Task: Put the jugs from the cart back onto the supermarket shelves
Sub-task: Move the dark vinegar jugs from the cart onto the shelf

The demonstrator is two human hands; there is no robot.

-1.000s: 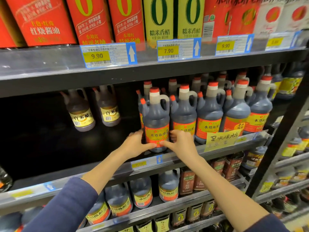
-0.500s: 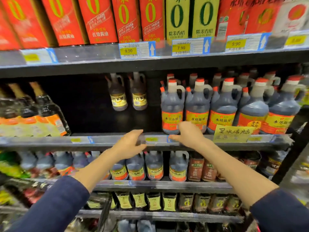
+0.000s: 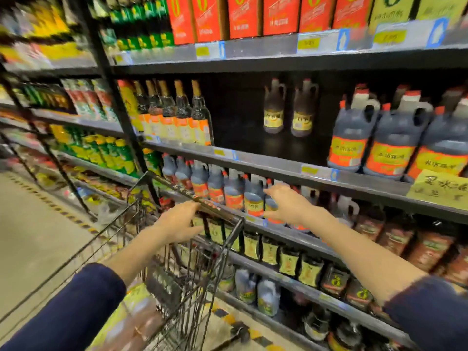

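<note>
I see both hands empty. My left hand (image 3: 181,220) hovers over the cart (image 3: 222,239) rim at about 7 o'clock, fingers spread apart and clamped on nothing; whether it touches the handle I cannot tell. My right hand (image 3: 288,206) hangs at 5 o'clock before the lower shelf, fingers loosely apart. Shelved jugs (image 3: 395,145) stand in a row at 3 o'clock on the middle shelf (image 3: 278,165), with bare space left of them. The view is blurred, so I cannot make out jugs in the cart. I judge some restocked, more likely to come.
</note>
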